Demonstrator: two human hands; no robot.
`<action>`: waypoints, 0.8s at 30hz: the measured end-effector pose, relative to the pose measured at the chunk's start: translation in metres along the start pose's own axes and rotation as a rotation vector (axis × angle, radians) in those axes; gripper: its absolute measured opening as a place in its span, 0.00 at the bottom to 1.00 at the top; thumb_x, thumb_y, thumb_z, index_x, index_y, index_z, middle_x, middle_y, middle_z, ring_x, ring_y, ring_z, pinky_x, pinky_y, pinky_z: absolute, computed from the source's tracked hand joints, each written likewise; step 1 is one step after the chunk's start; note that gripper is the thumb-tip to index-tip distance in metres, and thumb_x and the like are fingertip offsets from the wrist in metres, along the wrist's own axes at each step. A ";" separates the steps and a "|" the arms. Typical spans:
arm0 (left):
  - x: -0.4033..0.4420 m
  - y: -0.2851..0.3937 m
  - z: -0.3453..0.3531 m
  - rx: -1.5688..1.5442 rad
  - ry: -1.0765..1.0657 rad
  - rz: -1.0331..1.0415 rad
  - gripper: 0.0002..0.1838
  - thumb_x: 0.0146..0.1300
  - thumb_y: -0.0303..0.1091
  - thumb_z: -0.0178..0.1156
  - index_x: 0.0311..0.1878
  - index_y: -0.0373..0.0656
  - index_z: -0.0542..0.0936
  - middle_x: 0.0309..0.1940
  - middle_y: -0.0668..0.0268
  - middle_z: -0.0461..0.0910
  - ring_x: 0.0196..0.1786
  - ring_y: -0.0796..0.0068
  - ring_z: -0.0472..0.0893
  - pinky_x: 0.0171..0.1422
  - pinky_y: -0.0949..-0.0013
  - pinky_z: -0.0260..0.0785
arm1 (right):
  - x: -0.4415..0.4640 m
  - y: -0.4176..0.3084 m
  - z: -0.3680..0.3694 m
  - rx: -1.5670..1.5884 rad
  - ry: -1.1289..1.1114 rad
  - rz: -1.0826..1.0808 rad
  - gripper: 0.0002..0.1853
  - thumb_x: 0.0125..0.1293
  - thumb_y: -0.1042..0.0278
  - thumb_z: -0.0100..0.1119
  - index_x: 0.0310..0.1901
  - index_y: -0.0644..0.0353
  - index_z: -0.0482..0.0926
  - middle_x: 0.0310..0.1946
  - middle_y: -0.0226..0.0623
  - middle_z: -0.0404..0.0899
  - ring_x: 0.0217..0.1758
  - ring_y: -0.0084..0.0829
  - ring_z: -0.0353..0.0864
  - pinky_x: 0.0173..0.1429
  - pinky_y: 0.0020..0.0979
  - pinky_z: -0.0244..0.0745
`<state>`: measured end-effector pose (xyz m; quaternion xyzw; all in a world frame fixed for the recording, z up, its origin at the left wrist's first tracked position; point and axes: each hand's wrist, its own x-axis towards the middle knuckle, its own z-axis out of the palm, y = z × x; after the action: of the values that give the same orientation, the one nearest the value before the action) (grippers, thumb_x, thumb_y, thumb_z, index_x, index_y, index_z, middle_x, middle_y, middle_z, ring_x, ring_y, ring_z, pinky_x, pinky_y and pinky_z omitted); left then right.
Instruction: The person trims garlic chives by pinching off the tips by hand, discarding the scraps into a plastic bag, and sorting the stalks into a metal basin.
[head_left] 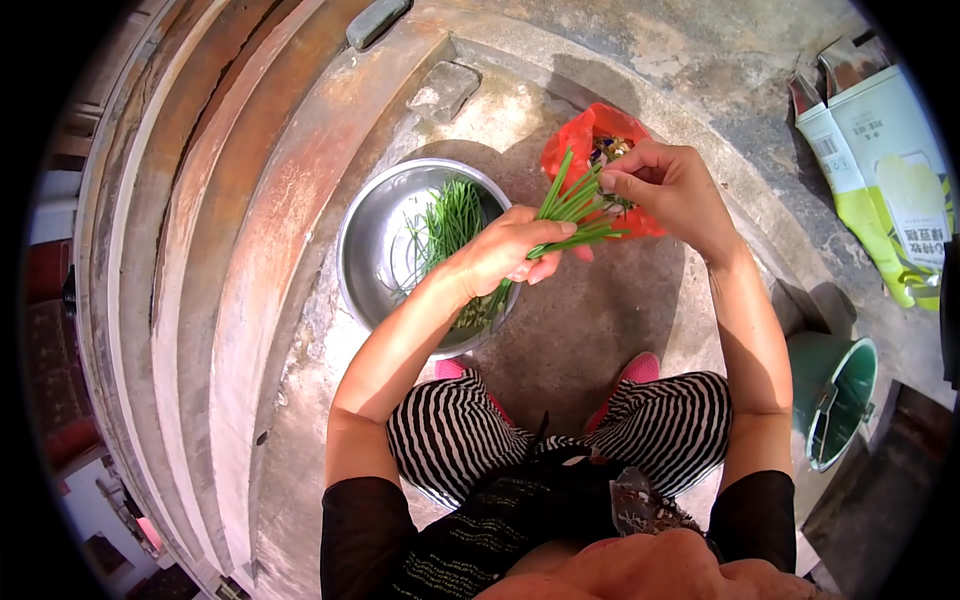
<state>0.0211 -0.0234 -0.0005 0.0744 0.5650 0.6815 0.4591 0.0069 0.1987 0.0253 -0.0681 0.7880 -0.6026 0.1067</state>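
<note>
My left hand (512,245) is closed around a bunch of green chives (572,208), whose cut-looking ends fan out toward the right. At the ends of that bunch, my right hand (678,195) has thumb and forefinger pinched on a stem; the exact contact is small and partly hidden. More chives (455,222) lie in a metal basin (366,245) to the left, under my left wrist and forearm. Behind my right hand sits a red plastic bag (580,135), its mouth open, with mixed scraps inside.
Concrete steps (235,300) curve along the left. A flat stone (445,90) lies beyond the basin. At the right stand a green bucket (840,400) and a white-and-green printed package (890,170). My knees in striped trousers (450,430) are below my hands.
</note>
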 end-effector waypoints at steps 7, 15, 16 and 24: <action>-0.003 0.004 0.001 -0.070 0.002 0.010 0.26 0.70 0.46 0.43 0.46 0.26 0.77 0.10 0.74 0.63 0.11 0.90 0.54 0.15 0.81 0.45 | -0.003 -0.008 -0.008 -0.006 -0.059 0.044 0.07 0.58 0.71 0.65 0.33 0.66 0.82 0.22 0.28 0.80 0.24 0.13 0.74 0.27 0.18 0.68; -0.001 0.004 0.001 -0.073 -0.040 0.044 0.25 0.69 0.41 0.41 0.49 0.26 0.75 0.10 0.73 0.63 0.11 0.89 0.53 0.14 0.81 0.45 | -0.005 -0.012 0.011 -0.451 0.237 -0.260 0.04 0.52 0.75 0.64 0.28 0.65 0.80 0.22 0.31 0.80 0.25 0.17 0.78 0.30 0.21 0.73; -0.002 0.003 0.000 -0.073 -0.040 0.046 0.25 0.69 0.41 0.41 0.49 0.26 0.75 0.10 0.73 0.63 0.11 0.89 0.53 0.14 0.81 0.45 | -0.004 -0.012 0.011 -0.558 0.351 -0.376 0.04 0.52 0.75 0.64 0.27 0.65 0.79 0.22 0.31 0.80 0.25 0.18 0.78 0.31 0.21 0.74; -0.007 0.007 0.001 -0.062 -0.044 0.029 0.24 0.68 0.40 0.42 0.51 0.26 0.74 0.11 0.72 0.64 0.11 0.88 0.53 0.15 0.81 0.45 | 0.000 -0.005 -0.006 0.286 0.079 0.070 0.02 0.56 0.77 0.57 0.31 0.64 0.78 0.31 0.31 0.80 0.32 0.18 0.79 0.35 0.20 0.75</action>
<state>0.0222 -0.0269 0.0089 0.0831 0.5323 0.7035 0.4634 0.0051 0.2031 0.0318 -0.0009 0.6996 -0.7067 0.1053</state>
